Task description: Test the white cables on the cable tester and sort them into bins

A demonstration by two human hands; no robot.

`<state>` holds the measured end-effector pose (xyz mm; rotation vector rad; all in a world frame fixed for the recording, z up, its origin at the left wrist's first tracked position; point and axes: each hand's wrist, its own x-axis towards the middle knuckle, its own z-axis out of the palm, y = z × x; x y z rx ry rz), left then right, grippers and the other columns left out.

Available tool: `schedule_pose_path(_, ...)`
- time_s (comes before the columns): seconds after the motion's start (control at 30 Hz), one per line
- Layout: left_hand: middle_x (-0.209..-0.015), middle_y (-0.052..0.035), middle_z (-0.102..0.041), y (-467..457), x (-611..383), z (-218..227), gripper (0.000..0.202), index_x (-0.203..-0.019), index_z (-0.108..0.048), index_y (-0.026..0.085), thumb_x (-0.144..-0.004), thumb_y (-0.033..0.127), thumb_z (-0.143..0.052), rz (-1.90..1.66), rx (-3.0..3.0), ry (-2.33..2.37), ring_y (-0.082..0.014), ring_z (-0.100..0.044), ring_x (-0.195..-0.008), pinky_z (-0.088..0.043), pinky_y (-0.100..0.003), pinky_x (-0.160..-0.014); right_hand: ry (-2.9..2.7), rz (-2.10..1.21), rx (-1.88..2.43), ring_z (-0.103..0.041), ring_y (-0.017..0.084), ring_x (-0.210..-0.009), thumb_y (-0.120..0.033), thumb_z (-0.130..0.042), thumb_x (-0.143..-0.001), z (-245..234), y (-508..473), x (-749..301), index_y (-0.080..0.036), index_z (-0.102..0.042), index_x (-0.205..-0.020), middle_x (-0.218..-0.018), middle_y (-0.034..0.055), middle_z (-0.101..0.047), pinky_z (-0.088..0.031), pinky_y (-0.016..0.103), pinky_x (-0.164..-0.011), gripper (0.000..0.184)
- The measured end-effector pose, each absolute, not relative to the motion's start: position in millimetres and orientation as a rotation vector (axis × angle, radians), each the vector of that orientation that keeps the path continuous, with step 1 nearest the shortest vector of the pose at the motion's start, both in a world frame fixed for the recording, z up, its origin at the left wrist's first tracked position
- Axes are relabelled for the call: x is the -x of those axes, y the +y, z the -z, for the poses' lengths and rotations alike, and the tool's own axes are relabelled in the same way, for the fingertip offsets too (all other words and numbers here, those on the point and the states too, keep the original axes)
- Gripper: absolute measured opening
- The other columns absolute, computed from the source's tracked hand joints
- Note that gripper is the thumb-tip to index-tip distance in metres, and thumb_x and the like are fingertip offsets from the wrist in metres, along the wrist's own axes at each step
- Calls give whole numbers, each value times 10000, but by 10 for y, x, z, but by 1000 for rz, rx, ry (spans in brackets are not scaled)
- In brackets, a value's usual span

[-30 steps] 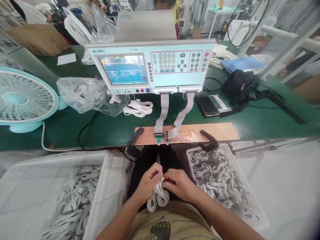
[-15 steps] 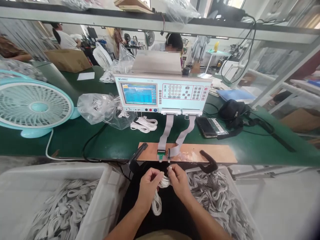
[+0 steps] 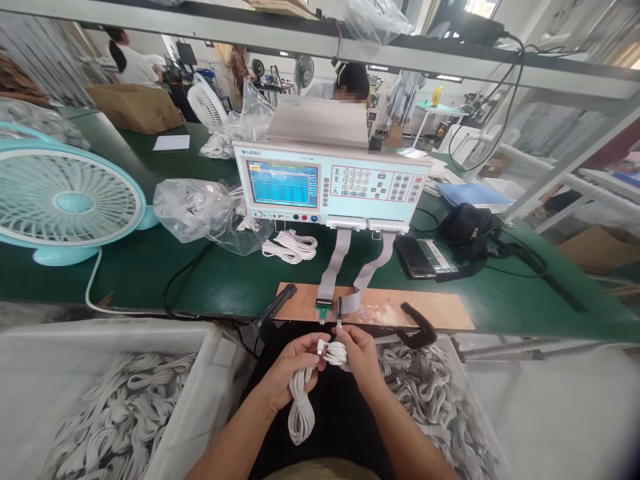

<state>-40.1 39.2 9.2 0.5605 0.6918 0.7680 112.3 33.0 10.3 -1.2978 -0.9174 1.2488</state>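
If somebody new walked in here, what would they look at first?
Probably the big pale machine with its bright blue screen, standing on the green table near the middle of the picture. Next might be the round light-blue fan at the far left. Below the table's front edge, the left hand and right hand hold a looped white cable.

Out popped a white plug (image 3: 320, 347) by the left hand (image 3: 283, 375), and the cable bundle (image 3: 301, 417) swung toward seven o'clock!
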Motion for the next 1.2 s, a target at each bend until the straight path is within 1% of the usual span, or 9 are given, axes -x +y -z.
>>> schedule_pose_path(0.13, -574, 25, -527, 408, 346, -90, 305, -935, -627, 138, -679, 294, -682, -838, -684, 898, -69, -439, -425, -325, -144, -324, -878, -1251, 1301, -433, 105, -517, -406, -658, -713, -130, 337, -1116, -127, -657, -686, -565, -13, -535, -349, 217, -505, 280)
schedule_pose_path(0.2, -528, 42, -490, 422, 289, -101, 253, -814, -627, 134, -714, 365, -646, -893, -796, 1030, -56, -404, -393, -301, -142, -328, -822, -1282, 1286, -440, 104, -521, -397, -687, -686, -142, 345, -1107, -124, -663, -676, -567, -9, -554, -353, 217, -516, 274)
schedule_pose_path(0.27, -515, 47, -468, 438, 244, -112, 292, -685, -592, 135, -747, 420, -598, -928, -927, 1103, -49, -387, -382, -283, -145, -333, -716, -1344, 1258, -433, 99, -497, -393, -722, -644, -150, 357, -1091, -125, -666, -658, -543, -10, -559, -345, 215, -501, 275)
schedule_pose_path(0.33, -505, 52, -448, 452, 220, -120, 353, -620, -546, 144, -784, 457, -537, -919, -1028, 1108, -46, -373, -370, -274, -151, -338, -590, -1422, 1217, -427, 97, -468, -394, -752, -604, -155, 373, -1071, -129, -662, -638, -508, -13, -553, -331, 211, -472, 282)
schedule_pose_path(0.5, -550, 53, -471, 479, 206, -103, 339, -685, -540, 162, -807, 473, -487, -876, -1046, 1085, -51, -371, -351, -267, -169, -334, -448, -1488, 1141, -430, 97, -427, -400, -777, -573, -180, 409, -1025, -135, -634, -591, -453, -17, -525, -314, 201, -425, 301)
schedule_pose_path(0.7, -418, 76, -388, 543, 216, -36, 346, -555, -502, 166, -779, 425, -542, -935, -1100, 1162, -59, -354, -344, -266, -181, -375, -478, -1484, 1119, -469, 111, -469, -391, -760, -612, -175, 393, -1025, -144, -631, -603, -495, -15, -553, -361, 214, -471, 279)
schedule_pose_path(0.83, -413, 69, -382, 579, 199, -23, 350, -509, -505, 156, -748, 400, -581, -967, -1102, 1206, -55, -338, -366, -253, -178, -382, -520, -1459, 1116, -453, 99, -490, -369, -752, -636, -129, 377, -1039, -146, -631, -612, -518, -23, -559, -360, 204, -502, 255)
schedule_pose_path(0.97, -384, 74, -361, 574, 144, -25, 369, -524, -523, 157, -720, 459, -602, -963, -932, 1228, -59, -321, -328, -216, -180, -346, -542, -1446, 1116, -449, 105, -500, -355, -742, -657, -88, 376, -1045, -143, -637, -631, -538, -14, -564, -367, 215, -516, 238)
schedule_pose_path(1.2, -399, 62, -376, 542, 144, 38, 415, -509, -525, 154, -727, 500, -595, -1082, -985, 1233, -63, -333, -363, -244, -185, -378, -585, -1453, 1132, -463, 110, -514, -381, -729, -676, -129, 375, -1034, -143, -644, -660, -568, -8, -574, -367, 212, -513, 253)
